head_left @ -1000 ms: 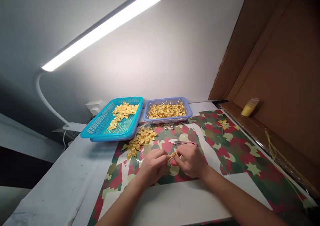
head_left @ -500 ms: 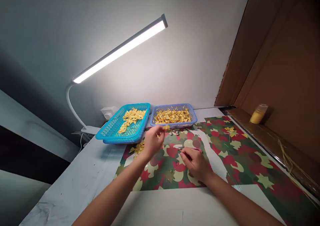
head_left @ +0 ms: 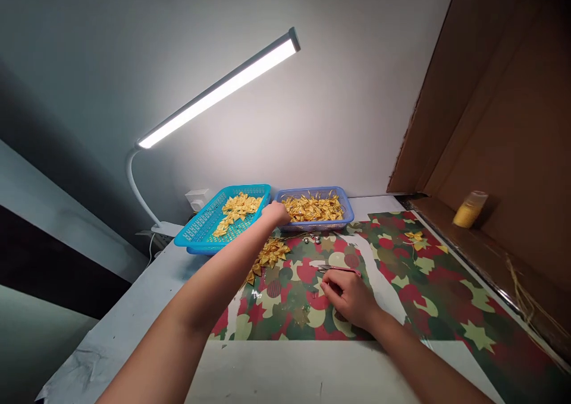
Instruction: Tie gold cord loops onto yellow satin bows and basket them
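Observation:
My left hand (head_left: 276,213) reaches to the left end of the purple basket (head_left: 312,225), which holds a heap of gold ribbon bows with thin ties. Its fingers point away from me and are hidden. Under the left forearm, several gold ribbon flowers (head_left: 272,253) lie in a pile on the patterned mat (head_left: 294,318). My right hand (head_left: 350,295) rests on the mat with its fingers curled in and nothing visible in them. Just beyond its knuckles lies a pair of small scissors (head_left: 339,269) with pink handles. Several small silvery bells (head_left: 312,238) sit before the purple basket.
A turquoise basket (head_left: 196,230) with gold ribbon pieces stands at left, stacked on another basket. A lit lamp (head_left: 218,91) hangs above. Gold bows (head_left: 416,237) lie on the mat's right. A yellow-filled bottle (head_left: 470,209) and loose strands (head_left: 520,291) are on the cardboard at right.
My left hand has moved forward from above the mat to the purple basket; the small yellow piece in its fingers no longer shows. More of the flower pile is visible. My right hand stays nearly still.

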A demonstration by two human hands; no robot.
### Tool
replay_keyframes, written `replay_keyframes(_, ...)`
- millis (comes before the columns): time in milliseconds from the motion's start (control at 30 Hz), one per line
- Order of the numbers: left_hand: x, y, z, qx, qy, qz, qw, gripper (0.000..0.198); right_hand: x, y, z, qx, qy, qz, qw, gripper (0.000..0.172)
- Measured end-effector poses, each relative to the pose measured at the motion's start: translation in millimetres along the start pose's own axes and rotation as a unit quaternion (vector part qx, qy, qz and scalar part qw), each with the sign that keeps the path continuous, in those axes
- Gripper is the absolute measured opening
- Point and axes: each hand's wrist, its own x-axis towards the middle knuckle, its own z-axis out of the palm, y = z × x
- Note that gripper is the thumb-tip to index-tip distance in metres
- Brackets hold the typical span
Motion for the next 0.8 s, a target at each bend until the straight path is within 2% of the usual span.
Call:
replay_keyframes(100, -24, -10, -3.3, -0.005, 0.080, 0.049, 0.996, 0.036, -1, 0, -1, -0.002, -0.008, 0.004, 1.000, 0.022)
replay_keyframes(167, -50, -21, 2.2, -0.013, 0.113, 0.113, 0.987, 0.031, -1, 1, -2, -0.004, -0.005, 0.009, 1.000, 0.022)
replay_keyframes(267, -92, -38, 25.2, -0.018, 0.091, 0.204, 0.975, 0.017, 0, 2, -1, -0.006, 0.003, 0.014, 1.000, 0.023)
replay_keyframes(367, -122, -52, 56.9, -0.028, 0.093, 0.243, 0.965, 0.016, 2, 4, 0, -0.006, 0.006, 0.013, 1.000, 0.023)
replay_keyframes(467, -133, -59, 82.8, -0.052, 0.127, 0.246, 0.959, 0.028, 2, 6, 2, -0.010, 0.014, 0.011, 1.000, 0.023)
replay_keyframes(567, -134, -62, 96.1, -0.074, 0.149, 0.238, 0.957, 0.029, 1, 7, 4, -0.019, 0.040, 0.011, 0.999, 0.023)
replay_keyframes(800, -142, -67, 95.5, -0.094, 0.176, 0.222, 0.954, 0.023, 3, 10, -5, -0.047, 0.141, 0.024, 0.989, 0.023)
